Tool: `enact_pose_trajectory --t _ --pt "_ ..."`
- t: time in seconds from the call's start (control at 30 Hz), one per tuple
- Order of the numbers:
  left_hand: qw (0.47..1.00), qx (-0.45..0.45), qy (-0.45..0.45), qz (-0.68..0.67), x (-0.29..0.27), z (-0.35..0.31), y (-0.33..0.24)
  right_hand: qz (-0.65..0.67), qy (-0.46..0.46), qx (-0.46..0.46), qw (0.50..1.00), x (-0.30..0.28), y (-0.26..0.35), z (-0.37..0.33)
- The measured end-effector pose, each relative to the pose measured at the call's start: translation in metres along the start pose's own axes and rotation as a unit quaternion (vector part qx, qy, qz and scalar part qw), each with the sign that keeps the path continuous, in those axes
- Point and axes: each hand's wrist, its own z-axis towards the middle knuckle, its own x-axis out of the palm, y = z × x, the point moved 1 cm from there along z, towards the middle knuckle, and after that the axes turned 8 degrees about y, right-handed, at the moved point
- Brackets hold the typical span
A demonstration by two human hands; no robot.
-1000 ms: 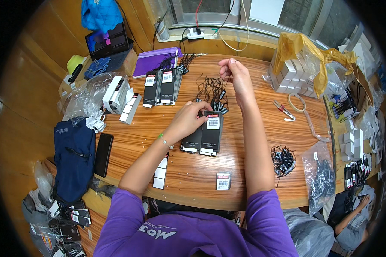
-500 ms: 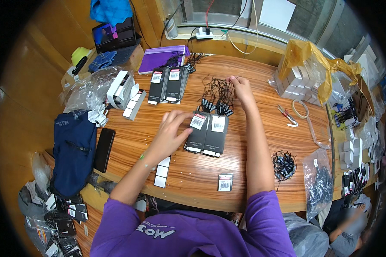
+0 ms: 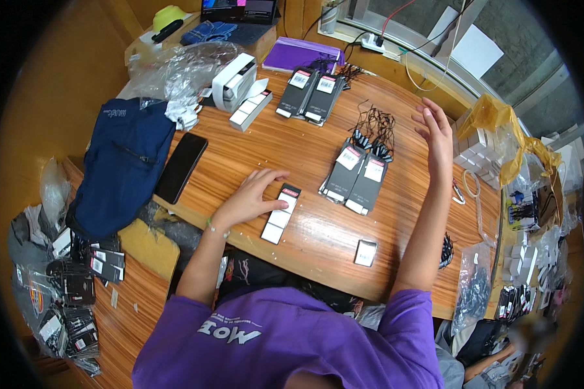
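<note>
My left hand [image 3: 248, 200] lies low over the table with its fingers spread. Its thumb rests at the edge of a narrow black-and-white card strip [image 3: 279, 220] with a red top end. To the right of it are two side-by-side stacks of dark grey hang tags with white stickers, the left stack [image 3: 341, 178] and the right stack [image 3: 368, 188]. Their black strings [image 3: 375, 123] lie loosely fanned out beyond them. Off to the right, my right hand [image 3: 437, 133] is raised, fingers apart, holding nothing. A small stickered tag [image 3: 365, 253] lies near the table's front edge.
Two more hang-tag stacks [image 3: 308, 94] lie farther back, beside a white box [image 3: 235, 81] and a stack of label cards [image 3: 251, 110]. A black phone [image 3: 182, 168] and a navy bag [image 3: 120, 162] are at left. White boxes in plastic [image 3: 477, 152] stand at right.
My right hand has let go of the black strings and moved right, opening. My left hand has left the tag stacks for the card strip. The whole view has turned and shifted.
</note>
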Motion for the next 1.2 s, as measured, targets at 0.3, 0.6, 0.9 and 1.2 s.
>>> enact_pose_trajectory --t 0.3,0.6,0.9,1.2 --pt "0.99 0.015 0.039 0.133 -0.005 -0.004 0.006 -0.309 0.234 0.013 0.922 0.031 -0.003 -0.181" --pt "0.996 0.044 0.057 0.05 -0.006 0.002 0.017 -0.269 -0.003 -0.019 0.963 0.039 -0.057 -0.246" --pt "0.926 0.09 -0.327 0.164 -0.103 0.045 0.019 -0.219 -0.03 -0.036 0.975 0.038 -0.059 -0.245" --pt "0.813 -0.008 -0.248 0.527 -0.146 0.135 0.044 -0.221 -0.049 -0.01 0.974 0.037 -0.057 -0.244"
